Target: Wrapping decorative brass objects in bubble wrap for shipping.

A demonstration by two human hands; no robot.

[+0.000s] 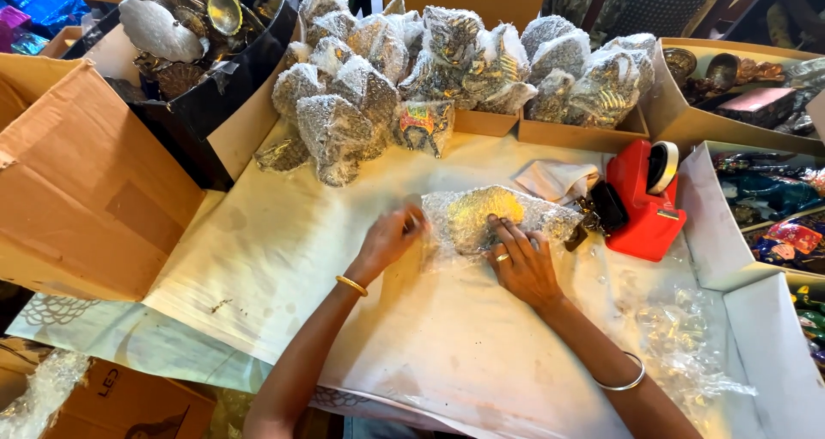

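A golden item wrapped in bubble wrap (485, 217) lies on the pale paper-covered table (284, 259). My left hand (388, 240), with a gold bangle at the wrist, pinches the wrap's left edge. My right hand (522, 265), wearing a ring and a thin bangle, presses flat on the bundle's lower right side. A red tape dispenser (643, 200) stands just to the right of the bundle. A folded white cloth (557, 179) lies behind it.
Several bubble-wrapped pieces (412, 70) are heaped at the back on cardboard trays. A large open cardboard box (82, 181) stands at left, a black box of metal ornaments (193, 27) behind it. White boxes with colourful packets (773, 207) line the right. Loose bubble wrap (687, 336) lies at lower right.
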